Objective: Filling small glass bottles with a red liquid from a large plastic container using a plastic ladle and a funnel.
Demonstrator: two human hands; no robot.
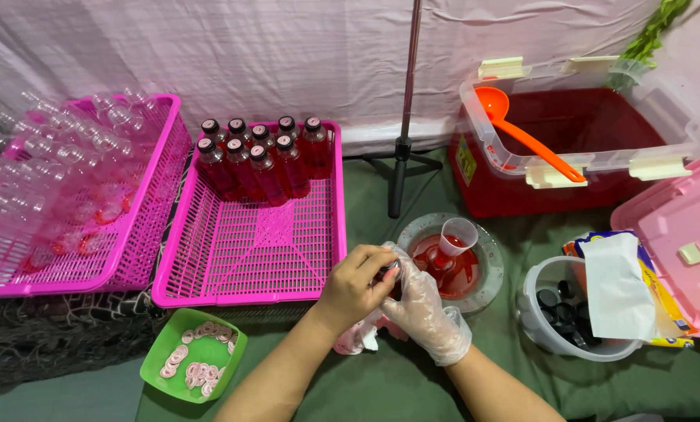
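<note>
My bare left hand (355, 283) and my right hand (423, 306), which wears a clear plastic glove, are closed together around the top of a small bottle of red liquid (391, 275); most of the bottle is hidden by the fingers. A pink cloth (358, 337) lies just under the hands. Right behind them sits a round bowl (487, 270) with red liquid, holding a small measuring cup (458, 234). A pink basket (256, 242) to the left holds several filled, capped red bottles (258, 156) at its far end.
A second pink basket (143, 227) at left is piled with empty clear bottles (53, 172). A green tray (229, 367) holds round seals. A clear tub of red liquid (569, 133) with an orange ladle (526, 137), a white container of black caps (557, 309), a pink lid (678, 234) and a tripod pole (403, 156) stand beyond.
</note>
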